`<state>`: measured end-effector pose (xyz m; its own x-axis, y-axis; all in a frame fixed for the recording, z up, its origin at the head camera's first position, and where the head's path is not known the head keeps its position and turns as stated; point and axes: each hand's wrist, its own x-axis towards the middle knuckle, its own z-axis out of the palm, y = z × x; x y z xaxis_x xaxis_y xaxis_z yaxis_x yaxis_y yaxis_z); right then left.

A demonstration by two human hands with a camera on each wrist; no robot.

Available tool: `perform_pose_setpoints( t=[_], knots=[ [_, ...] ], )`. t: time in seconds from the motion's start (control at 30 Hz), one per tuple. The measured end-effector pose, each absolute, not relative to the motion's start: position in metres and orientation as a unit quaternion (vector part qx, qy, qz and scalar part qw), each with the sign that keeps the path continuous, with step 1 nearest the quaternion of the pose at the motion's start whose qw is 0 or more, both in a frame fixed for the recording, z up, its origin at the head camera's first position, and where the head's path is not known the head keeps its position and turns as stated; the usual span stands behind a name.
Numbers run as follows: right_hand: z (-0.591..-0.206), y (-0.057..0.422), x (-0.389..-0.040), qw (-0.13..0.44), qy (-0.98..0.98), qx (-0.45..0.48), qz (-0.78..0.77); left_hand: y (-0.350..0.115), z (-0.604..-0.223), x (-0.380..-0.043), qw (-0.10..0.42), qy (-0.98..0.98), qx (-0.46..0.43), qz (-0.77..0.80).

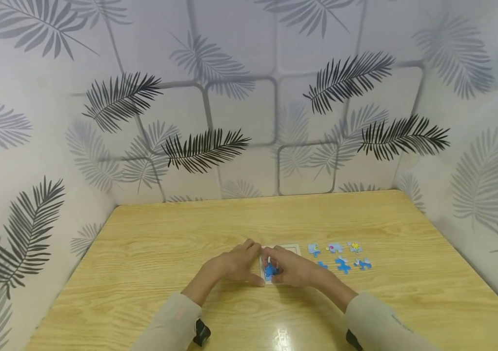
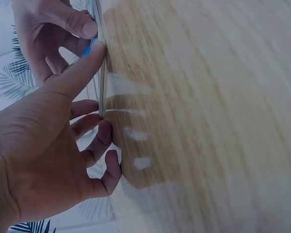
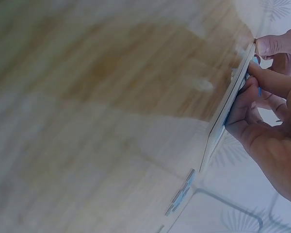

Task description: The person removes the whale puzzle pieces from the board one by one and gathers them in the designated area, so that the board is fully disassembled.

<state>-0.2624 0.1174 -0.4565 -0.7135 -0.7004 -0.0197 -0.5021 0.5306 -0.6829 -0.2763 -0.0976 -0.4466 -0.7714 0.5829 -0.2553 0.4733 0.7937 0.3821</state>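
Observation:
A pale puzzle tray (image 1: 293, 247) lies flat on the wooden table between both hands. My left hand (image 1: 236, 264) is at its left side, thumb at the near corner and fingertips against the edge; in the left wrist view the fingers of this hand (image 2: 53, 141) are loosely bent. With thumb and fingers, my right hand (image 1: 294, 267) pinches a blue puzzle piece (image 1: 270, 271) low over the tray's left part. The right wrist view has this hand (image 3: 266, 121) close over the tray (image 3: 218, 121), its fingers hiding most of the piece.
Right of the tray lie several loose puzzle pieces in two rows, among them one with a yellow sun (image 1: 354, 246) and a blue one (image 1: 343, 264). One piece is partly behind the right hand. A leaf-patterned wall covering (image 1: 240, 112) borders the table (image 1: 165, 234) at the back and sides.

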Motion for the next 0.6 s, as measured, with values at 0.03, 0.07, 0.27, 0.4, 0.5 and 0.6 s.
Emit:
perform_pose_setpoints(
  t=[0.03,0.07,0.27,0.4,0.5,0.6],
  knots=[
    [-0.457,0.117,-0.262,0.145,0.863,-0.348,-0.335,-0.098,-0.446,-0.276,0.182,0.928,0.286,0.151],
    [-0.457,0.118,-0.261,0.144,0.863,-0.348,-0.336,-0.098,-0.446,-0.276,0.182,0.928,0.289,0.152],
    [-0.456,0.122,-0.26,0.131,0.86,-0.362,-0.336,-0.098,-0.446,-0.277,0.176,0.925,0.302,0.149],
    [-0.456,0.125,-0.262,0.11,0.854,-0.387,-0.329,-0.097,-0.446,-0.279,0.176,0.925,0.298,0.156],
    [-0.457,0.129,-0.262,0.11,0.844,-0.405,-0.334,-0.097,-0.446,-0.279,0.178,0.925,0.297,0.16],
    [-0.457,0.136,-0.26,0.112,0.833,-0.414,-0.349,-0.096,-0.445,-0.277,0.181,0.925,0.292,0.161]
  ],
)
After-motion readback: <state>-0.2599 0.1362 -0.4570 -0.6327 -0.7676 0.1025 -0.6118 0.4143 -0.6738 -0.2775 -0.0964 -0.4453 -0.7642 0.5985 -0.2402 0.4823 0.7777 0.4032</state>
